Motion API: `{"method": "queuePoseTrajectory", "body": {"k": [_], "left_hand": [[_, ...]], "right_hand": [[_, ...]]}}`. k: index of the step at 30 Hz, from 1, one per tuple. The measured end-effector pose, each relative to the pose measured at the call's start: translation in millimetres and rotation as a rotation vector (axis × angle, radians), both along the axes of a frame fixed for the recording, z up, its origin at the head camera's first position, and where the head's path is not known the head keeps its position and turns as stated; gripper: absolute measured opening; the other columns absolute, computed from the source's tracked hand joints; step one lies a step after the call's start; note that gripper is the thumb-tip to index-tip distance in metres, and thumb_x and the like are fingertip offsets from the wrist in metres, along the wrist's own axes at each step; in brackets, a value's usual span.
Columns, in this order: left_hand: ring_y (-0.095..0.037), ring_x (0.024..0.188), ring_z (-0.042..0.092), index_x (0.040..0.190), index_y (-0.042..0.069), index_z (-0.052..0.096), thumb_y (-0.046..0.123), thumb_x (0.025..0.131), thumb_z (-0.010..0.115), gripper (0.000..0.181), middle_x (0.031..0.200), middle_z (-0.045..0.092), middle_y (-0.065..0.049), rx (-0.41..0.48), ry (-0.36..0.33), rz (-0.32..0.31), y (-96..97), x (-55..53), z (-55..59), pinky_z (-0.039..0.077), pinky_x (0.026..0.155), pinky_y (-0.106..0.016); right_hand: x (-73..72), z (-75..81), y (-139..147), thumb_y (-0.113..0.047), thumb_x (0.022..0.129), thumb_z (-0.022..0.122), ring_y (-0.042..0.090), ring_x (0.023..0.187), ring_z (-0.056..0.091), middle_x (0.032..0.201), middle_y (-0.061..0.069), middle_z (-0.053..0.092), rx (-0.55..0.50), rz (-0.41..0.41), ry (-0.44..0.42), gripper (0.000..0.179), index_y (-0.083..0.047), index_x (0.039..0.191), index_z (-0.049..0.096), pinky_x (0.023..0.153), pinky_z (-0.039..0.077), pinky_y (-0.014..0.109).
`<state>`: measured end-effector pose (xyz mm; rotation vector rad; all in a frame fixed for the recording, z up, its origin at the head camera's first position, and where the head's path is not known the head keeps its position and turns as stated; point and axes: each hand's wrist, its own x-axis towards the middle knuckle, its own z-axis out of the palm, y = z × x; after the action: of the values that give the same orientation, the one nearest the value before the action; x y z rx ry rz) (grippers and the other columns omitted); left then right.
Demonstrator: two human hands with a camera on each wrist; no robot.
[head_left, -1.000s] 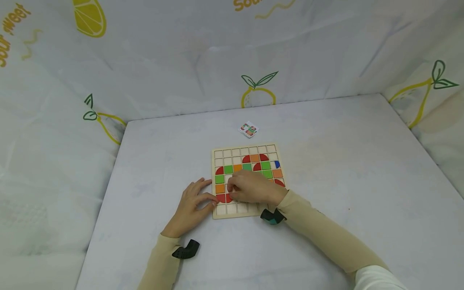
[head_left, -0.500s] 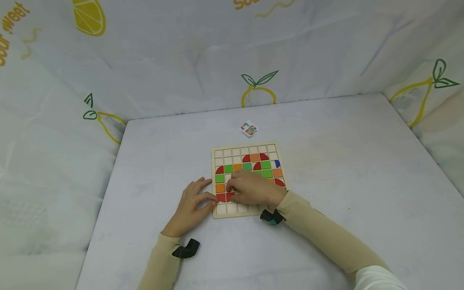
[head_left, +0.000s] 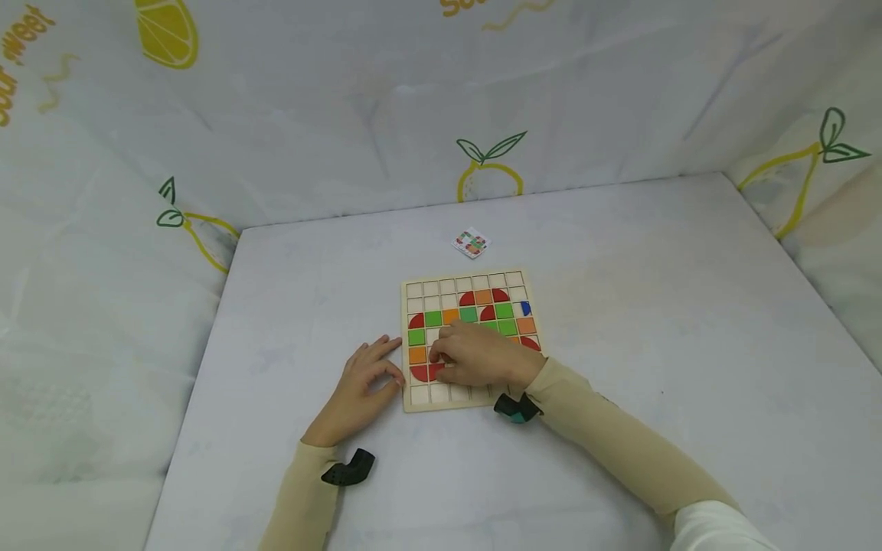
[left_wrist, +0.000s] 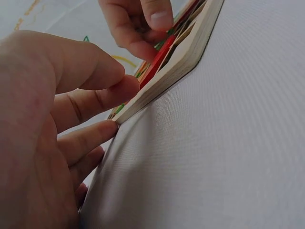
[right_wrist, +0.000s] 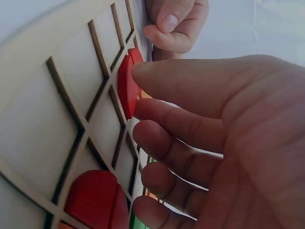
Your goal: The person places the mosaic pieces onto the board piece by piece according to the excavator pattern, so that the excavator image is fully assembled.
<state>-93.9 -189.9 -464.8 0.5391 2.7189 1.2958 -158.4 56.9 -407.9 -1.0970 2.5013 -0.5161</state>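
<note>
The wooden grid board (head_left: 420,396) lies on the table with green, orange and red tiles in its cells. Near its lower left, my right hand (head_left: 482,356) pinches a red rounded tile (head_left: 436,372) between thumb and index finger. The right wrist view shows that tile (right_wrist: 127,86) seated at the grid, with the other fingers loosely bent. Beside it sits another red rounded tile (head_left: 419,373). My left hand (head_left: 361,390) holds nothing; its thumb and index fingertips meet just off the board's left edge. Other left fingers reach that edge (left_wrist: 157,88).
A small printed card (head_left: 472,242) with a coloured pattern lies beyond the board. A blue rounded piece (head_left: 526,308) sits in a right-hand cell. Fabric walls with fruit drawings (head_left: 491,180) enclose the table's back and sides.
My left thumb and index finger have drawn back left from the red tile at the board's edge and come together. The right hand has stayed at the same spot.
</note>
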Motion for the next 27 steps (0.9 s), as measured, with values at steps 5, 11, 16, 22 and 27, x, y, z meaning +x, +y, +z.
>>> {"method": "queuePoseTrajectory", "body": {"k": [5, 11, 16, 22, 27], "left_hand": [[-0.031, 0.153, 0.033, 0.087, 0.026, 0.065, 0.011, 0.095, 0.069, 0.017, 0.152, 0.054, -0.007, 0.015, 0.020, -0.010, -1.8, -3.8, 0.2, 0.011, 0.129, -0.054], [-0.032, 0.153, 0.033, 0.091, 0.024, 0.068, 0.011, 0.095, 0.069, 0.014, 0.150, 0.056, -0.005, 0.022, -0.015, 0.006, -6.4, -3.7, -2.6, 0.012, 0.129, -0.053], [-0.029, 0.154, 0.032, 0.098, 0.023, 0.068, 0.016, 0.098, 0.067, 0.007, 0.149, 0.057, -0.003, 0.069, -0.051, 0.007, -11.4, -10.4, -3.0, 0.011, 0.131, -0.049], [-0.031, 0.153, 0.032, 0.099, 0.023, 0.068, 0.012, 0.098, 0.066, 0.011, 0.148, 0.058, -0.006, 0.077, -0.056, 0.009, -16.1, -19.2, -2.2, 0.011, 0.130, -0.052], [-0.033, 0.153, 0.032, 0.100, 0.022, 0.068, 0.009, 0.098, 0.065, 0.013, 0.147, 0.058, -0.008, 0.074, -0.050, 0.010, -22.1, -27.0, 0.1, 0.011, 0.130, -0.053]], "right_hand": [[-6.7, 11.7, 9, -0.025, 0.099, 0.064, 0.014, 0.089, 0.055, 0.095, -0.004, 0.066, -0.085, -0.051, -0.049, 0.025, -0.012, 0.117, 0.074, 0.079, 0.051, 0.027], [-16.5, 34.7, 43, -0.026, 0.101, 0.061, 0.020, 0.106, 0.059, 0.117, -0.001, 0.070, -0.153, -0.142, -0.056, 0.030, -0.012, 0.125, 0.070, 0.094, 0.054, 0.036], [-33.4, 55.1, 84, -0.021, 0.102, 0.059, 0.022, 0.105, 0.057, 0.116, 0.004, 0.068, -0.181, -0.242, -0.043, 0.028, -0.011, 0.126, 0.068, 0.092, 0.056, 0.040], [-52.4, 71.4, 119, -0.019, 0.102, 0.059, 0.023, 0.106, 0.057, 0.115, 0.007, 0.066, -0.196, -0.343, -0.014, 0.030, -0.010, 0.130, 0.065, 0.090, 0.056, 0.042], [-57.9, 83.1, 130, -0.022, 0.102, 0.060, 0.024, 0.107, 0.056, 0.114, 0.008, 0.066, -0.210, -0.388, 0.004, 0.030, -0.010, 0.130, 0.064, 0.095, 0.053, 0.046]]}}
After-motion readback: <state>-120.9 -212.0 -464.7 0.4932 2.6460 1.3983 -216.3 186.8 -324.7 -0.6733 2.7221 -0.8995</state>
